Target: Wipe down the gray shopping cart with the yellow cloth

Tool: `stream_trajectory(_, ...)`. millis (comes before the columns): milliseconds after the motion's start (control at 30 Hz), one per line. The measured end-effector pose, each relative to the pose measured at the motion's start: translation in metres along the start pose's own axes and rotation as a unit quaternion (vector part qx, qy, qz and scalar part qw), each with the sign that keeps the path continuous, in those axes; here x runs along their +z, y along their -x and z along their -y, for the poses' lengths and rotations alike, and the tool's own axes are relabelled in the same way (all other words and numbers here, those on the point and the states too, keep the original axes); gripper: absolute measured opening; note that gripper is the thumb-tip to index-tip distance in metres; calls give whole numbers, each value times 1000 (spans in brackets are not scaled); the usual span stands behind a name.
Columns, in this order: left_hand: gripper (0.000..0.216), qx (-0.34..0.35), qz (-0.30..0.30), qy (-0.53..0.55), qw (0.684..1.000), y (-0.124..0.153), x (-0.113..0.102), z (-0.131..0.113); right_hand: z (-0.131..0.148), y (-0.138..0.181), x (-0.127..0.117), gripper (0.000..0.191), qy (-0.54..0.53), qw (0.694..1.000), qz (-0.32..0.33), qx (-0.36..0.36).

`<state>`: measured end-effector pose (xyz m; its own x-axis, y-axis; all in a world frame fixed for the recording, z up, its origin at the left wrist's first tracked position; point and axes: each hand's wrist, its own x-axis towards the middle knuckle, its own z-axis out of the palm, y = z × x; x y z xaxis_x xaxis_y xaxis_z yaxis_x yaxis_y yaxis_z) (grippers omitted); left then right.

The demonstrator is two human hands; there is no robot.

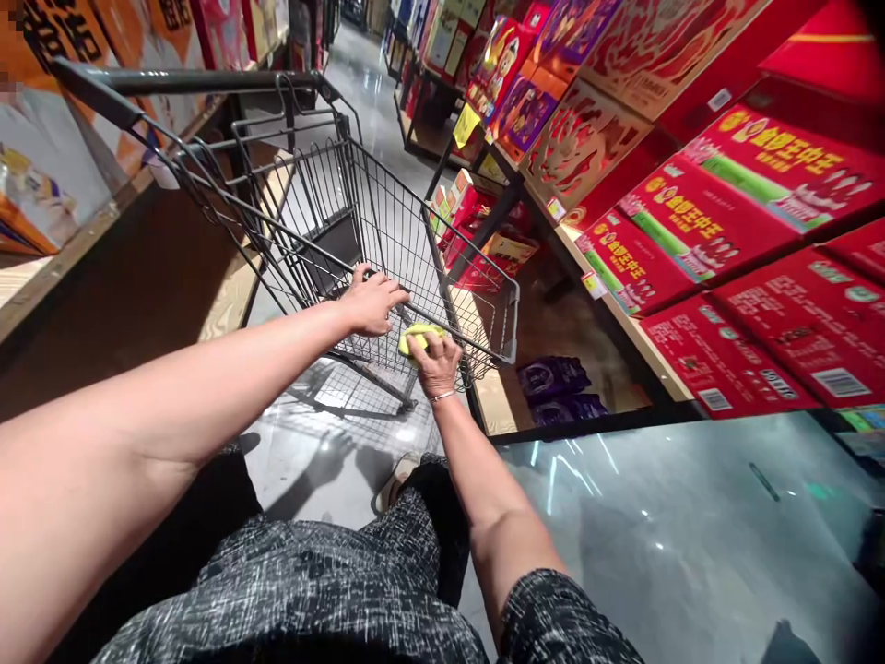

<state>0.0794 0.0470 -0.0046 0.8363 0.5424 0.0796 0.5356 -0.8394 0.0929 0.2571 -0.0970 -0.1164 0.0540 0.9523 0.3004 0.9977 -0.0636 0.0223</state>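
A dark wire shopping cart stands tilted across my view, its basket holding no goods that I can make out. My left hand rests over the cart's near top rail, fingers bent around it. Just to the right, my right hand presses a bunched yellow-green cloth against the same rail. The fingers wrap over the cloth and hide part of it. A thin bracelet circles the right wrist. The cart's handlebar is at the upper left, apart from both hands.
Shelves with red boxes line the right side, close to the cart's end. Purple packages lie on the low shelf. Orange and white boxes stand on the left shelf. Shiny grey floor runs along the aisle and at lower right.
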Motion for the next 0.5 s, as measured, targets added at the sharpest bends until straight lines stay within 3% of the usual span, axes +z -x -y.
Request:
stream_trajectory(133, 47, -13, -1, 27, 1000, -5, 3, 0, 4, 24, 56, 40, -7, 991, 135, 14)
stream_trajectory(267, 45, -9, -6, 39, 999, -10, 4, 4, 7, 40, 80, 28, -24, 986, 163, 21)
stream_trajectory(367, 45, -8, 1, 43, 999, -13, 4, 4, 7, 36, 73, 27, -33, 987, 157, 32)
stream_trajectory(500, 40, -6, -7, 58, 998, -18, 5, 5, -16, 23, 27, 37, -41, 992, 107, 54)
